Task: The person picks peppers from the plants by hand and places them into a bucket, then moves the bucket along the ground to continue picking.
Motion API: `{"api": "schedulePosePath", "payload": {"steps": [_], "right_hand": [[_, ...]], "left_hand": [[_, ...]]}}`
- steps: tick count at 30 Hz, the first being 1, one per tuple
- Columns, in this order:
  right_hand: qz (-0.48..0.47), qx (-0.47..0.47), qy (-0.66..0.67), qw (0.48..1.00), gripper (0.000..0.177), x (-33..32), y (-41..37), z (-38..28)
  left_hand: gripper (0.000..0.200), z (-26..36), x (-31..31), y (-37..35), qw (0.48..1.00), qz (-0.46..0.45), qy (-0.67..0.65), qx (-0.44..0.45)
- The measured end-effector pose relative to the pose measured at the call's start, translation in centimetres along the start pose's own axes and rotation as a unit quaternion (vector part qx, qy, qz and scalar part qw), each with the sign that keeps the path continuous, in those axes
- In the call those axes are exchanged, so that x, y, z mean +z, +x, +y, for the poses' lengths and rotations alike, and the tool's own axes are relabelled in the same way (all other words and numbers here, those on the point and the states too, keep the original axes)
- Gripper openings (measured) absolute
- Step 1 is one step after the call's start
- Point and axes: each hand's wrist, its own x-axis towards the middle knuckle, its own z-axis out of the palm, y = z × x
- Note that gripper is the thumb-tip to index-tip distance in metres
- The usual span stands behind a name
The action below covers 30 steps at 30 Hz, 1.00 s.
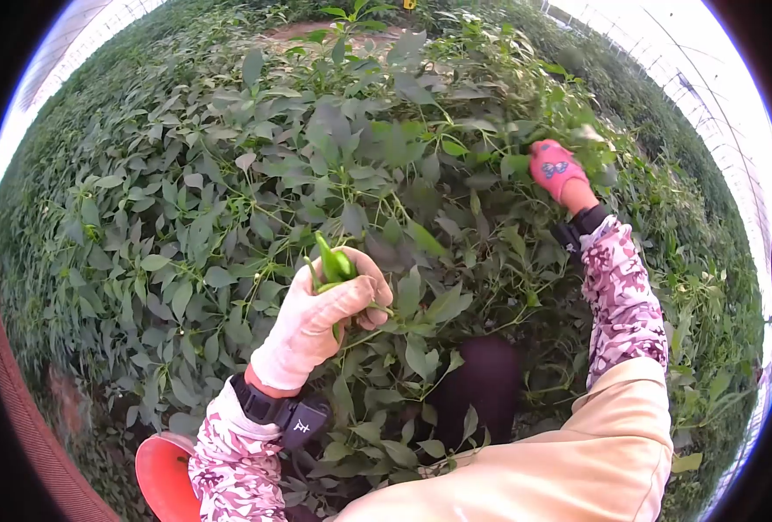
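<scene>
Several green peppers (335, 266) are held in my left hand (321, 317), which wears a pale glove and has its fingers wrapped round them, low and left of the middle. My right hand (557, 170), in a pink glove with a blue butterfly print, reaches out to the upper right among the leaves of a pepper plant (508, 130). Its fingers are mostly hidden by foliage, so what it holds, if anything, cannot be made out.
Dense leafy plants (203, 191) spread across most of the view. A red bucket (164, 474) is at the lower left beside my left sleeve. Curved greenhouse walls (717, 104) show at both sides. A small yellow object (409, 4) is at the top.
</scene>
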Motion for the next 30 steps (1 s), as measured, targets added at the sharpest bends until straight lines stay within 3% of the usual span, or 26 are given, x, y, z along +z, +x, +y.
{"api": "schedulePosePath", "payload": {"steps": [2, 3, 4, 6, 10, 12, 13, 14, 15, 16, 17, 20, 23, 26, 28, 30], "right_hand": [[0.029, 0.079, 0.037, 0.996, 0.027, 1.3, 2.0, 2.6], [-0.076, 0.051, -0.120, 0.989, 0.034, 1.3, 3.0, 2.9], [-0.078, 0.053, -0.120, 0.988, 0.034, 0.9, 3.6, 3.2], [0.129, -0.011, 0.053, 0.990, 0.041, -0.1, 5.1, 3.5], [0.078, 0.037, 0.129, 0.988, 0.037, -1.8, 8.1, 3.6], [-0.086, 0.143, -0.038, 0.985, 0.036, -3.0, 7.5, 0.8], [-0.120, 0.024, -0.134, 0.983, 0.043, 0.1, 9.6, 3.3], [-0.121, 0.023, -0.132, 0.984, 0.043, 1.8, 10.2, 3.8], [-0.029, 0.102, 0.015, 0.994, 0.043, 2.9, 10.6, 3.9], [0.064, 0.178, 0.162, 0.968, 0.044, 4.4, 11.2, 4.4], [0.019, 0.286, 0.208, 0.935, 0.072, 7.2, 14.2, 6.3], [0.083, 0.275, 0.247, 0.926, 0.065, 6.1, 13.6, 5.1], [0.096, 0.194, 0.243, 0.945, 0.059, 5.4, 13.4, 3.7], [0.064, -0.051, 0.071, 0.994, 0.054, 4.0, 11.8, 1.7], [0.077, -0.289, -0.069, 0.952, 0.051, 3.3, 11.2, 1.1], [0.103, -0.351, -0.052, 0.929, 0.048, 3.3, 10.9, -0.3]], "left_hand": [[0.026, -0.2, -0.4, 0.1, 1.000, -0.001, 0.009, -0.010], [0.026, -0.2, -0.5, 0.2, 1.000, 0.000, 0.012, -0.008], [0.026, -0.3, -0.6, 0.4, 1.000, 0.001, 0.016, -0.007], [0.026, -0.3, -0.7, 0.4, 1.000, 0.002, 0.019, -0.008], [0.027, -0.4, -1.3, 0.3, 0.999, 0.023, 0.031, -0.011], [0.027, -0.4, -1.3, 0.4, 0.999, 0.029, 0.034, -0.015], [0.027, -0.3, -1.0, 0.3, 0.999, 0.033, 0.037, -0.018], [0.027, -0.3, -1.0, 0.3, 0.998, 0.035, 0.037, -0.019], [0.027, -0.2, -1.0, 0.4, 0.998, 0.036, 0.037, -0.026], [0.028, -0.2, -0.9, 0.4, 0.998, 0.036, 0.038, -0.033], [0.028, -0.3, -1.0, 0.3, 0.998, 0.039, 0.041, -0.033], [0.029, -0.3, -1.2, 0.1, 0.997, 0.043, 0.046, -0.033], [0.030, -0.3, -1.2, 0.1, 0.997, 0.055, 0.047, -0.037], [0.028, -0.5, -1.4, 0.3, 0.999, 0.035, 0.036, -0.022], [0.028, -0.6, -1.5, 0.5, 0.999, 0.030, 0.031, -0.021], [0.028, -0.6, -1.4, 0.7, 0.999, 0.028, 0.026, -0.021]]}}
